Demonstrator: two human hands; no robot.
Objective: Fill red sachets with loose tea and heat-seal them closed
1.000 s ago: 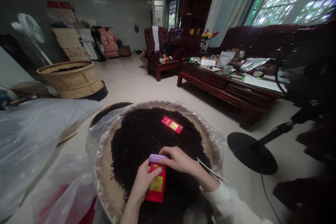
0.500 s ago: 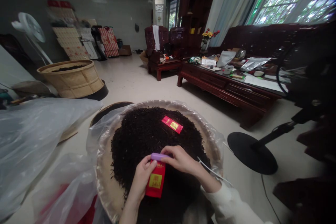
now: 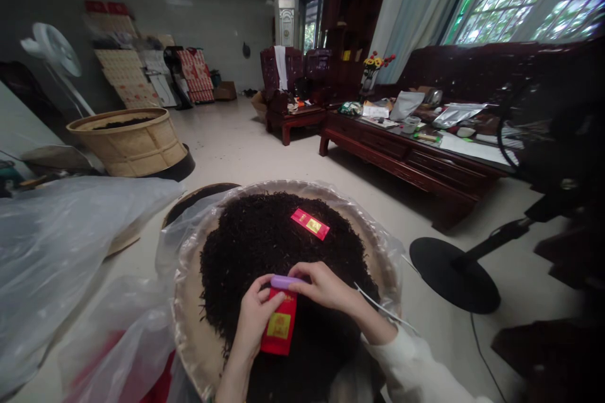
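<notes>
The red packet (image 3: 278,335) is a narrow, upright rectangular pouch, bright red, with its front face toward the viewer and its lower part appearing filled out. It is held above the near half of the lined basket (image 3: 189,321), a wide round vessel covered in clear plastic and bearing a mound of dark, leaf-like material (image 3: 250,239). Across the packet's top edge lies a smooth, rounded purple device (image 3: 282,281). Of the hands, the left hand (image 3: 254,313) is closed on the packet's left side, thumb across the upper front, fingertips reaching the left end of the device. The right hand (image 3: 324,288) is closed in a pinch on the device's right end, at the packet's top right. The packet therefore sits between and below the two hands. Labelling: a yellow square panel with a darker printed figure at mid-front, and pale characters near the top, partly covered by the thumb and too small to read. A second packet (image 3: 310,224), also red with a yellow panel, lies flat on the material toward the basket's far right side; its characters are likewise illegible.
</notes>
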